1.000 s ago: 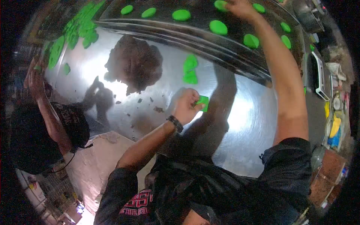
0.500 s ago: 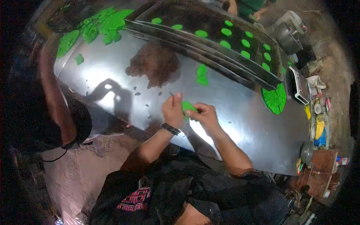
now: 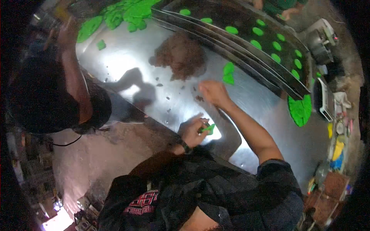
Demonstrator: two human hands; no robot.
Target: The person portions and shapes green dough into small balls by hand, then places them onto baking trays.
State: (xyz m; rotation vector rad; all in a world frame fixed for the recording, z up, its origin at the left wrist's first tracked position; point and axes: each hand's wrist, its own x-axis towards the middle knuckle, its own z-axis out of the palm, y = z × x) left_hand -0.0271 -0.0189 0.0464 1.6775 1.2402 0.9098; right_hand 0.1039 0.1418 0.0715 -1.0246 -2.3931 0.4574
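Close to my body, my left hand (image 3: 195, 131) is closed around a small piece of green dough (image 3: 209, 129), its edge showing beyond the fingers. My right hand (image 3: 214, 92) reaches over the metal table (image 3: 266, 127), just beside the lower right of a brown, crumbly-looking heap (image 3: 181, 54). Motion blur hides whether its fingers hold anything. Dark crumbs lie around the heap. To the right of it rest two joined green dough pieces (image 3: 228, 73).
A dark tray (image 3: 246, 17) with several green discs stands on the table's far side. More green dough (image 3: 131, 13) lies far left, with a flattened piece (image 3: 300, 109) at right. Another person in black (image 3: 50, 88) is at left. A scale (image 3: 323, 100) sits at the right edge.
My hands have parted. The right let go of the green dough and moved up toward the brown heap; the left keeps the dough, lower and nearer my body. The view has shifted.
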